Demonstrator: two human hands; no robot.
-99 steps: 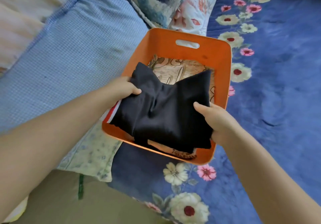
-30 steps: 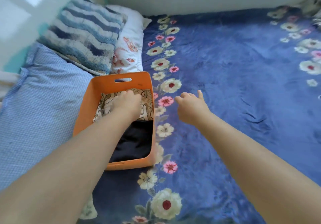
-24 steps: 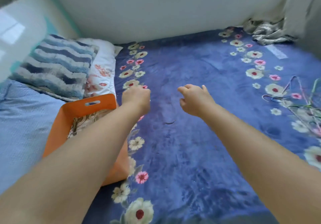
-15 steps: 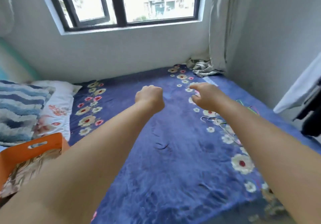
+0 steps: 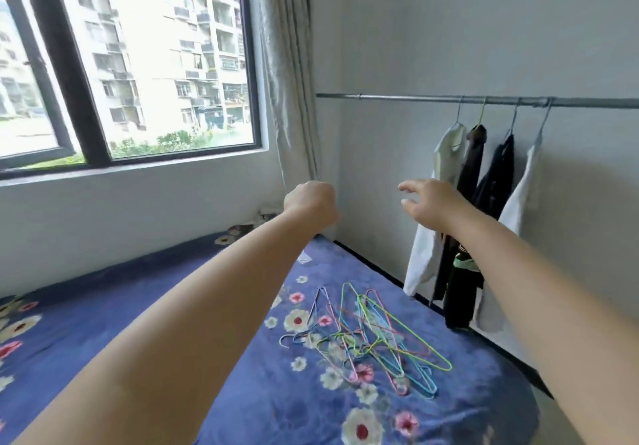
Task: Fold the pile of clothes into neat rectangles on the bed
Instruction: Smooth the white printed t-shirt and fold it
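Note:
Both my arms reach out over the bed (image 5: pixel 145 299), which is covered by a blue blanket with flowers. My left hand (image 5: pixel 311 202) is raised in front of the wall corner, its fingers curled into a fist with nothing in it. My right hand (image 5: pixel 428 202) is raised to its right with fingers spread and relaxed, a short way left of the garments (image 5: pixel 484 182) hanging on the metal rail (image 5: pixel 415 98): white and dark tops on wire hangers. Neither hand touches any cloth. The orange basket is out of view.
Several coloured wire hangers (image 5: pixel 366 334) lie tangled on the blanket near the bed's right edge. A window (image 5: pixel 138 57) and a grey curtain (image 5: pixel 287 74) fill the far wall. The floor shows beyond the bed at bottom right.
My view has swung up and right, from the orange basket to the clothes rail. Both hands left the basket and rose; my right hand opened its fingers.

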